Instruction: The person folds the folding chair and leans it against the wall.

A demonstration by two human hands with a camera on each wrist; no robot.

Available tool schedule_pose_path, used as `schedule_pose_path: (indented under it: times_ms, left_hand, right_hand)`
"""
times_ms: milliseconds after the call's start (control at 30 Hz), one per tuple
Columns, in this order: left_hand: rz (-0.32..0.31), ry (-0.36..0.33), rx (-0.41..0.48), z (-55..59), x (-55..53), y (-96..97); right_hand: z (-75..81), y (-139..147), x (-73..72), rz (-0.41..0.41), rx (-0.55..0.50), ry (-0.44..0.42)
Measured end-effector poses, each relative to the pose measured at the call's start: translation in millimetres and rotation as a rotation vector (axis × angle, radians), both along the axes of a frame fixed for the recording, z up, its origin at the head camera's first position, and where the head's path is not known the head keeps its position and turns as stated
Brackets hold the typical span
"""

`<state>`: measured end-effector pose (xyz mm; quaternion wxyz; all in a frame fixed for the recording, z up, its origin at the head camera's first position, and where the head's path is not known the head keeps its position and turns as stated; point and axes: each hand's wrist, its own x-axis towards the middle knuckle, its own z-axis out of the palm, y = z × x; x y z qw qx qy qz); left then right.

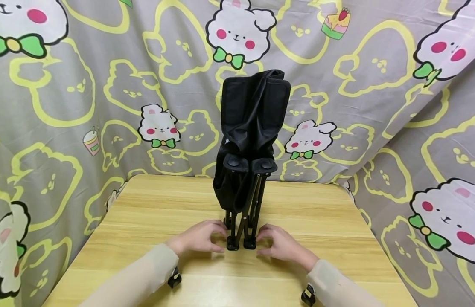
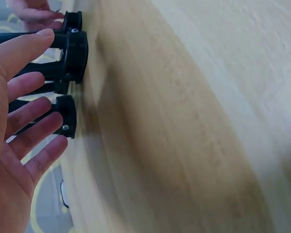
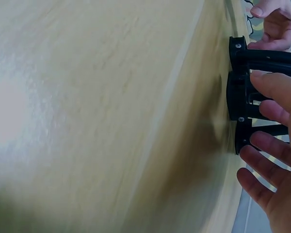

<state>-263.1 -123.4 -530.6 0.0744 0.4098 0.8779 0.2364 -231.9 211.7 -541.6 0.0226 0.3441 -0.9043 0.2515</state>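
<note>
A folded black camping chair (image 1: 252,115) stands upright on the wooden table, its fabric hanging over bunched dark legs (image 1: 243,221) with plastic feet (image 2: 76,56). On the left side of those feet is my left hand (image 1: 202,236), thumb and fingers spread with nothing held between them. My right hand (image 1: 280,243) mirrors it on the right side, fingers parted and slightly bent. Both wrist views show the fingers close to the feet (image 3: 237,97); whether any fingertip touches them I cannot tell.
The light wooden table (image 1: 145,204) reaches back to a grey curtain (image 1: 199,98) printed with cartoon rabbits and yellow outlines, which also hangs at both sides. Small black devices (image 1: 174,278) are strapped at the wrists under the beige sleeves (image 1: 135,277).
</note>
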Motion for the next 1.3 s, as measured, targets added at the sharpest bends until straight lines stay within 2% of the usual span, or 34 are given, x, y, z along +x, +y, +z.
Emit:
schedule_pose_path:
  times_ms: [500, 700, 1000, 1300]
  left_hand:
    - [-0.004, 0.029, -0.016, -13.6, 3.7, 10.5]
    - [-0.004, 0.042, -0.006, -14.9, 3.9, 15.1]
    - [-0.01, 0.104, 0.005, -20.6, 4.1, 19.1]
    - [0.017, 0.152, -0.026, -17.9, 7.5, 23.7]
  right_hand:
    - [-12.1, -9.8, -3.8, 0.016, 0.018, 0.043]
    - [-14.6, -13.2, -4.8, 0.022, 0.008, 0.063]
    - [-17.3, -16.8, -5.0, 0.008, 0.034, 0.088]
    - [-19.0, -17.7, -6.7, 0.016, 0.015, 0.107]
